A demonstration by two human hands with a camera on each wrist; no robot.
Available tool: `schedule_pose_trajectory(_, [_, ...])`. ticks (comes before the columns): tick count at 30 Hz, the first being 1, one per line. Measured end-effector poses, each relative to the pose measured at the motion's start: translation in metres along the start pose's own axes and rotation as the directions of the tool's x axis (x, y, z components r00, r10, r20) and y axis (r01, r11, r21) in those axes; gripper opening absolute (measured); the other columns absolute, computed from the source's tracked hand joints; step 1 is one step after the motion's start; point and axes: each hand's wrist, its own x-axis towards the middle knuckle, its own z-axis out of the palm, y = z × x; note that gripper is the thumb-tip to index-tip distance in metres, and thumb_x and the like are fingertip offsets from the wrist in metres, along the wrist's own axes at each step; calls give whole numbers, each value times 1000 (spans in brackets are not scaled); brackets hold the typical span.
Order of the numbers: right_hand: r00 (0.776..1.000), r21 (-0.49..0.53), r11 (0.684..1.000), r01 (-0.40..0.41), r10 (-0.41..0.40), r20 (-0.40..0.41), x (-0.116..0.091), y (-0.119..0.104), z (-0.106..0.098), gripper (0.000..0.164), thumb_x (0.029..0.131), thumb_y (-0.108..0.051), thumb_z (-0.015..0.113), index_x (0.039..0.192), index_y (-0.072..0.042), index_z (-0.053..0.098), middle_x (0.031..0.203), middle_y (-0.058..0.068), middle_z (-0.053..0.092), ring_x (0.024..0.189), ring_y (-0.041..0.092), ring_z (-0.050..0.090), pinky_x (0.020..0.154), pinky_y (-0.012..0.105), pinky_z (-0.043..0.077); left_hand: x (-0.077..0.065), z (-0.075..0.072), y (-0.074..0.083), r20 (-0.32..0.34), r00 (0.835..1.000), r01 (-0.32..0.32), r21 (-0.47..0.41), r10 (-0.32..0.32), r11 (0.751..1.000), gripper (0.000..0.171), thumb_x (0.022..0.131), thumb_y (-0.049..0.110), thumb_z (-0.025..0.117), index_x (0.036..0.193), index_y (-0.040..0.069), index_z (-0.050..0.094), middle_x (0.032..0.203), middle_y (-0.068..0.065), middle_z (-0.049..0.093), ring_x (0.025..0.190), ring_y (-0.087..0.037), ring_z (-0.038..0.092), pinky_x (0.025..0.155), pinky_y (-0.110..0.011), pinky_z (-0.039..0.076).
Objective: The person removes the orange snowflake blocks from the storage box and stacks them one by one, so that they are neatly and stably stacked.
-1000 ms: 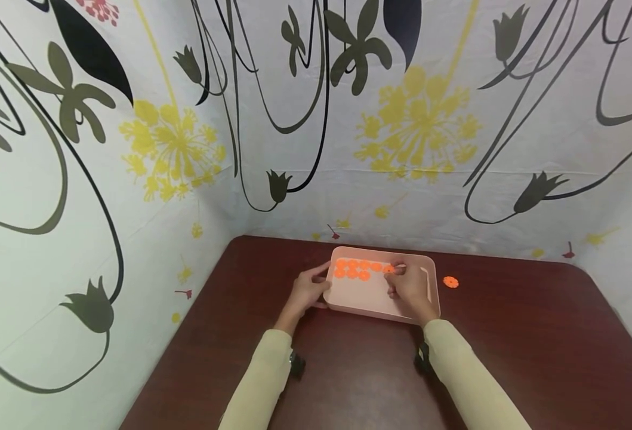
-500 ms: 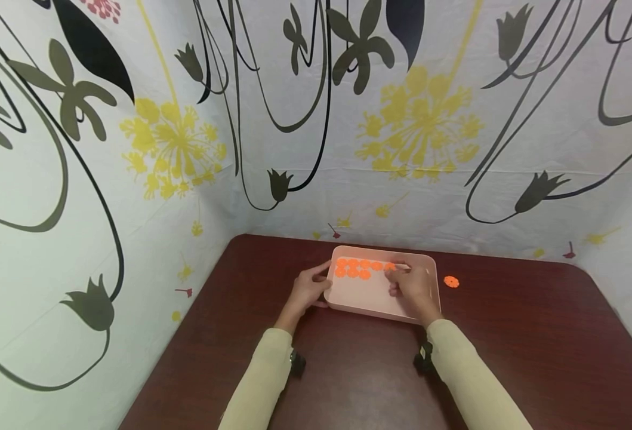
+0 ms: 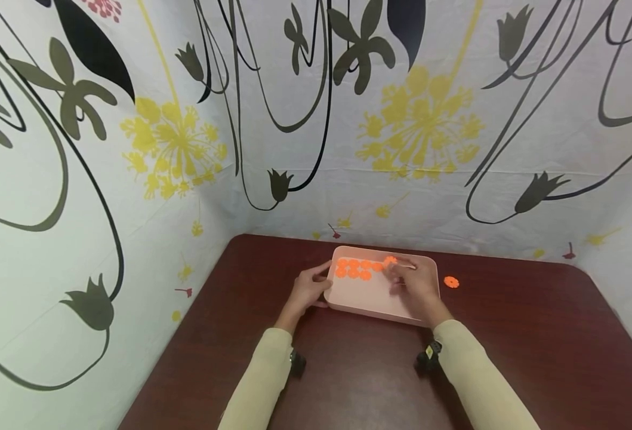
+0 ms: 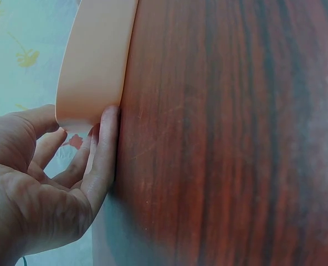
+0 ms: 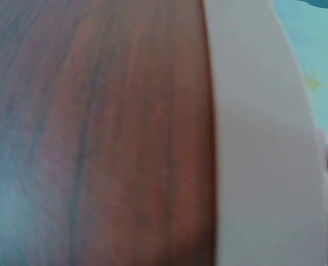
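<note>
In the head view, a shallow pink tray (image 3: 361,292) lies on the table with orange flower-shaped pieces (image 3: 353,264) in two rows along its back left. My left hand (image 3: 306,291) grips the tray's left end; in the left wrist view its thumb is at the rim and another finger lies along the lower side. My right hand (image 3: 415,283) is over the tray's right half, thumb and fingertips at the end orange piece (image 3: 390,261) of the back row, pinching it. That piece sits slightly behind the row's line. In the right wrist view the tray's wall hides most of this hand.
One more orange flower-shaped piece (image 3: 452,282) lies on the dark red-brown wooden table (image 3: 358,370), right of the tray. A white cloth printed with flowers (image 3: 305,155) hangs behind the table and at its sides. A dark device is on each wrist.
My right hand has shifted slightly right, its fingers lifting and spreading a little. The end orange piece has moved back, out of line with its row. My left hand stays on the tray.
</note>
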Motion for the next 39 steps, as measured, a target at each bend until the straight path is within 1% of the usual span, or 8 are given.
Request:
schedule_pose_trajectory(3, [1000,-16,1000,-3,3,4,2,-6,-6,52,100,-9,72,150,-5,58,93,3,77,67,11,65,60,32,63,0,0,0,3,1000,-3,5,3,1000,59,99,12,69,151,37,59,124,-15,74,87,-21,77,58,-42,67])
schedule_pose_trajectory(7, [1000,-93,996,-11,12,1,0,-14,-16,54,101,-20,73,152,-12,56,95,-8,79,72,9,69,69,30,66,-1,0,1,5,1000,3,5,-3,1000,58,100,13,69,151,38,59,127,-16,73,87,-21,77,59,-41,68])
schedule_pose_trajectory(10, [999,-109,993,-35,33,-16,-3,-18,-24,52,101,-24,73,151,-18,58,94,-13,79,74,8,69,71,29,67,-1,-1,1,1,1000,8,0,-8,1000,57,99,13,69,150,39,60,126,-16,73,86,-21,77,58,-41,68])
schedule_pose_trajectory(16, [999,-84,996,-28,26,-31,-13,-23,-40,51,101,-21,73,150,-15,58,95,-11,79,69,7,67,67,28,65,-2,-1,2,1,1000,8,2,-8,1000,58,99,13,70,150,36,60,125,-16,74,86,-21,77,58,-41,67])
schedule_pose_trajectory(20, [1000,-102,995,-3,0,-32,-19,-26,-55,52,102,-21,72,150,-12,57,95,-11,78,66,6,64,64,27,64,-2,-1,1,-2,1000,10,7,-10,1000,59,99,12,70,152,34,59,125,-16,74,86,-21,77,57,-41,67])
schedule_pose_trajectory(25, [998,-127,992,10,-18,-61,-24,-27,-77,52,100,-23,74,149,-15,57,89,-14,74,66,6,61,61,25,62,-2,-1,1,-9,1000,9,5,-9,1000,58,98,12,70,150,37,60,124,-16,74,86,-21,77,57,-41,67])
schedule_pose_trajectory(32, [994,-108,994,7,-19,-108,-27,-22,-111,53,99,-25,77,148,-16,59,93,-17,74,68,7,63,58,24,60,-1,-1,2,-13,1000,11,1,-11,1000,57,99,12,70,149,39,61,124,-16,75,85,-21,77,57,-42,67])
schedule_pose_trajectory(39, [988,-88,996,26,-39,-150,-30,-16,-135,48,100,-21,75,145,-14,61,86,-17,77,63,6,63,57,24,60,-3,0,2,-12,1000,6,9,-6,1000,57,99,13,70,150,37,60,123,-16,74,86,-20,76,59,-42,68])
